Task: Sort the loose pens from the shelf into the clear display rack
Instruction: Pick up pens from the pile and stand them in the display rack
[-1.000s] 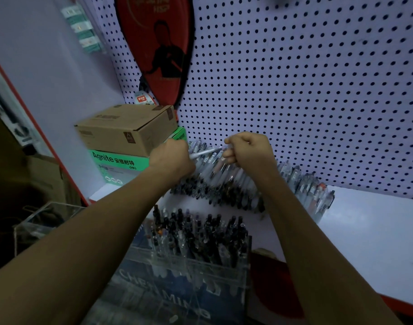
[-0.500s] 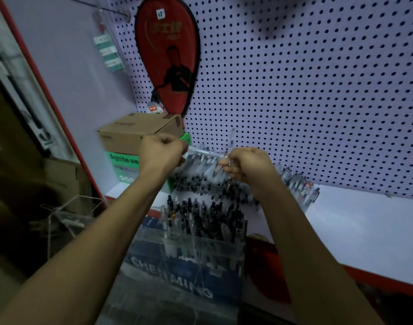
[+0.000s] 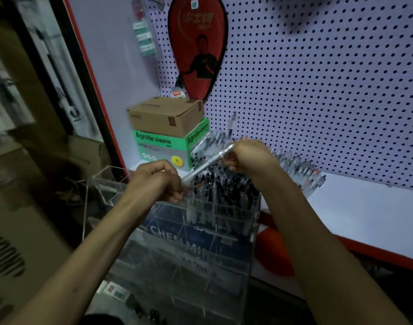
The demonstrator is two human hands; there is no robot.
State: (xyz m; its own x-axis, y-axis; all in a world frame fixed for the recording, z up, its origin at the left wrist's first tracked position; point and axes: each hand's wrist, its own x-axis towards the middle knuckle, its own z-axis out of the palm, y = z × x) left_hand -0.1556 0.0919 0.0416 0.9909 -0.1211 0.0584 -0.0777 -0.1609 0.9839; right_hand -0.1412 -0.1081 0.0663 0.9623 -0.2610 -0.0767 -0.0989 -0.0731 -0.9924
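Between both hands I hold one clear pen, slanting from lower left to upper right. My left hand grips its lower end above the clear display rack, which stands in front of the shelf and holds several dark-capped pens in its top compartments. My right hand pinches the pen's upper end. Behind the hands a row of loose clear pens lies along the white shelf below the pegboard.
A brown carton sits on a green Agnite box at the shelf's left end. A red paddle case hangs on the pegboard. An empty clear box stands left of the rack. The shelf has a red front edge.
Both hands have come back from the pen row toward the rack with the pen. The left hand dropped lower, so the pen now slants. The camera has tilted and shifted left.
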